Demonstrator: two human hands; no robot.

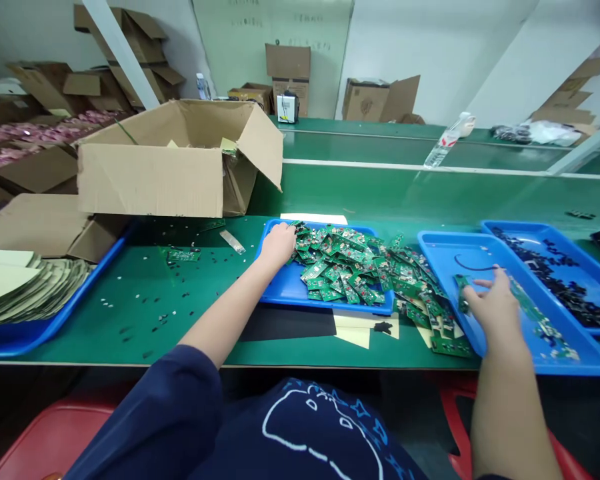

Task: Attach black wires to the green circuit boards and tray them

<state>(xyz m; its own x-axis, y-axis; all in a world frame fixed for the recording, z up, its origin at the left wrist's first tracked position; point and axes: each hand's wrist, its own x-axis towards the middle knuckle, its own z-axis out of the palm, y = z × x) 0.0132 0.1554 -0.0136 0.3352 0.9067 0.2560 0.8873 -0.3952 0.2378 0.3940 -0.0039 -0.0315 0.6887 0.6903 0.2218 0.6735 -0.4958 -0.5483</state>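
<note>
My left hand [279, 244] is at the left side of a heap of small green circuit boards [347, 257]. Its fingers are curled together at the heap's edge, and what they pinch is hidden. The heap lies in a blue tray [285, 290] and spills over its right side onto the bench. Over the left part of a second blue tray [587, 360], my right hand [497, 307] has thumb and finger at a single circuit board [462, 293], which it seems to grip. Another finger stretches out beside a thin black cable [467, 268].
A third blue tray [490, 225] of small black parts stands far right. An open cardboard box [150, 180] is at back left, near stacked yellowish sheets [35, 287] in a tray. Small scraps and a loose board [183, 256] lie on the green bench [105, 307]. A bottle [447, 141] leans behind.
</note>
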